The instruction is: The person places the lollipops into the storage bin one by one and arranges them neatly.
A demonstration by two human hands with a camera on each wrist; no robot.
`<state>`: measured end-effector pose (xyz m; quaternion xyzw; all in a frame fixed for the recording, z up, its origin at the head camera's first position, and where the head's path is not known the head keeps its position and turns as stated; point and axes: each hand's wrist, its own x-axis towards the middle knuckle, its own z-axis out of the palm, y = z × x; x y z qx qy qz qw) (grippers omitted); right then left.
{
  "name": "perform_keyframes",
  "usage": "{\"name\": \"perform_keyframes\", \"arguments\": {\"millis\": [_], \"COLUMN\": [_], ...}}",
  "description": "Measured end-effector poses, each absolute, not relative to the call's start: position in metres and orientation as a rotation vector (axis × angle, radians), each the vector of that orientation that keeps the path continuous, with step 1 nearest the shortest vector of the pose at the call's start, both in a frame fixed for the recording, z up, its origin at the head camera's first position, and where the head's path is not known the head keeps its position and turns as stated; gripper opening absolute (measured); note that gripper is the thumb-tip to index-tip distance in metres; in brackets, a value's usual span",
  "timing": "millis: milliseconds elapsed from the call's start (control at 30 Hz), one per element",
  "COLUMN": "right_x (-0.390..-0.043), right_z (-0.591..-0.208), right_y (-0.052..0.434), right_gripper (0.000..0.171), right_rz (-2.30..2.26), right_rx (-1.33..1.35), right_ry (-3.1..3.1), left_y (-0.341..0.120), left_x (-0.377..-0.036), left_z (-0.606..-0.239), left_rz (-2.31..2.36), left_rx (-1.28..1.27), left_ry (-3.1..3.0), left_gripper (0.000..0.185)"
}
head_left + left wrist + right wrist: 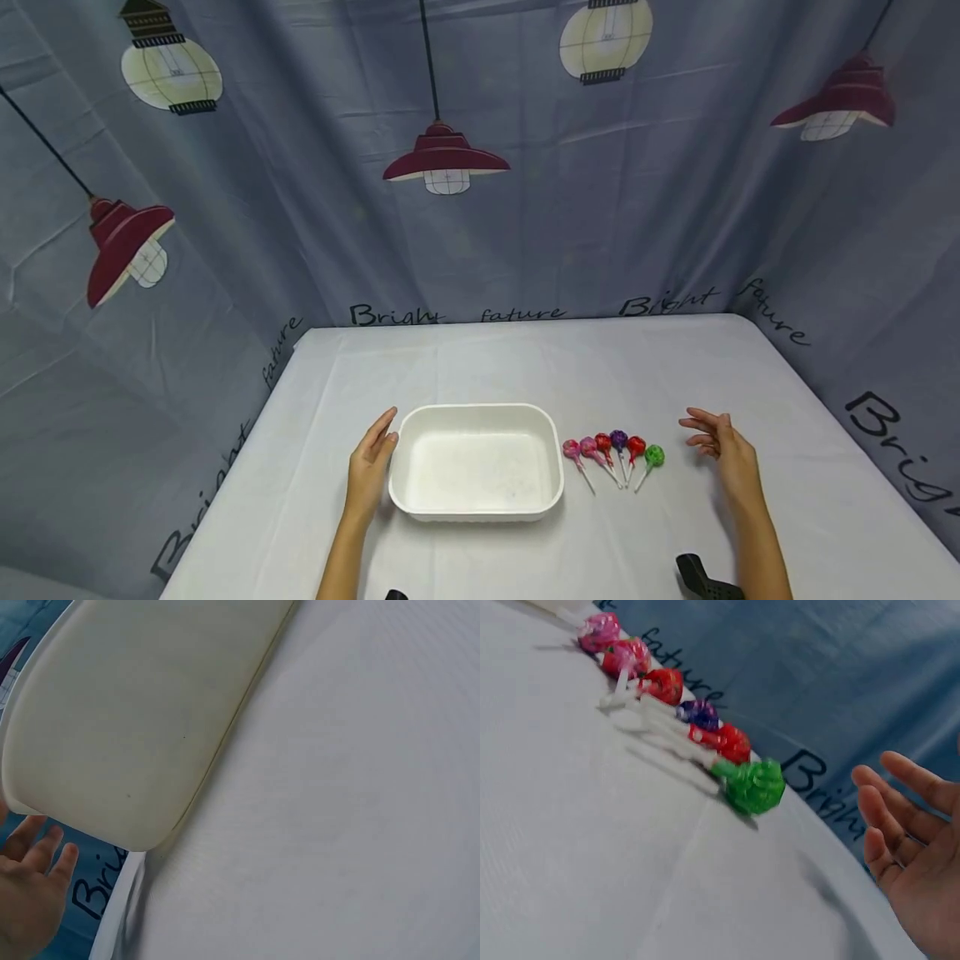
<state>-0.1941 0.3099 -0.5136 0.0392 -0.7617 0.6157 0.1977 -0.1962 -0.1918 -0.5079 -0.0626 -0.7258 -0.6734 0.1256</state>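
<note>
A white rectangular tray [476, 504] with rounded corners sits on the table, nothing lying in it. My left hand [367, 471] is at the tray's left side, fingers extended along its rim; in the left wrist view the fingertips [56, 851] show right by the tray's end wall [90, 825]. Several wrapped lollipops lie in a row right of the tray: pink ones [572, 450], red ones [637, 448], a purple one [618, 439] and, at the right end, a green one [654, 455]. My right hand [731, 450] hovers to the right of the green lollipop, fingers loosely bent, holding nothing.
A white cloth covers the table [517, 367]. Grey-blue curtains [525, 233] printed with lamps and lettering stand behind and at both sides. A black strap-like piece [705, 579] shows by the right forearm, and a small black tip [396, 595] near the left one.
</note>
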Motion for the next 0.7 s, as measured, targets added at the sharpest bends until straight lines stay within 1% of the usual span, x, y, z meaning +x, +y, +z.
{"name": "perform_keyframes", "arguments": {"millis": [133,300,500,700], "right_x": [-0.193,-0.192,-0.190,-0.189], "right_z": [-0.520,-0.523,-0.527,-0.528], "right_y": [0.312,0.308,0.304,0.300], "right_gripper": [0.049,0.046,0.052,0.051], "right_rz": [1.732,1.571,1.491,1.390], "right_rx": [0.124,0.052,0.015,-0.040], "right_ry": [-2.210,-2.434,-2.601,-2.710], "left_y": [-0.193,-0.193,-0.192,-0.192], "left_x": [-0.198,-0.199,-0.200,-0.200], "left_z": [-0.514,-0.518,-0.523,-0.526], "left_rz": [-2.014,-2.071,-2.090,-2.096], "left_rx": [-0.180,-0.154,-0.163,-0.150], "left_ry": [-2.095,-2.091,-2.107,-2.117], "left_gripper": [0.040,0.040,0.041,0.042]}}
